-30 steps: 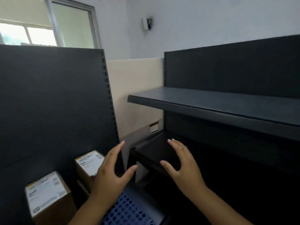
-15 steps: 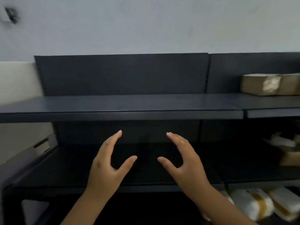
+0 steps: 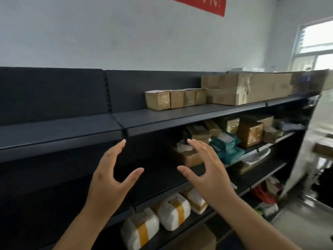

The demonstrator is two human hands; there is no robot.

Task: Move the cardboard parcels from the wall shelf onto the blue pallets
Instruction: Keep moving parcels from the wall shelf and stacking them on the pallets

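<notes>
A dark wall shelf (image 3: 189,112) runs across the view. On its top board stands a row of small cardboard parcels (image 3: 175,99), and beside them to the right lies a long cardboard box (image 3: 246,88). More cardboard parcels (image 3: 250,133) sit on the middle board. My left hand (image 3: 110,179) and my right hand (image 3: 207,170) are raised in front of the middle board, fingers spread, holding nothing. Both hands are below and left of the small parcels, apart from them. No blue pallet is in view.
Teal bags (image 3: 226,147) lie on the middle board. White wrapped bundles with yellow tape (image 3: 173,211) fill a lower board. The shelf unit ends at the right (image 3: 310,134), where floor and a window (image 3: 317,49) show. A red banner (image 3: 207,5) hangs on the wall.
The view has swung right along the shelf, from the corner with pallet and boxes to the stocked section. Both hands stayed raised, spread and empty throughout.
</notes>
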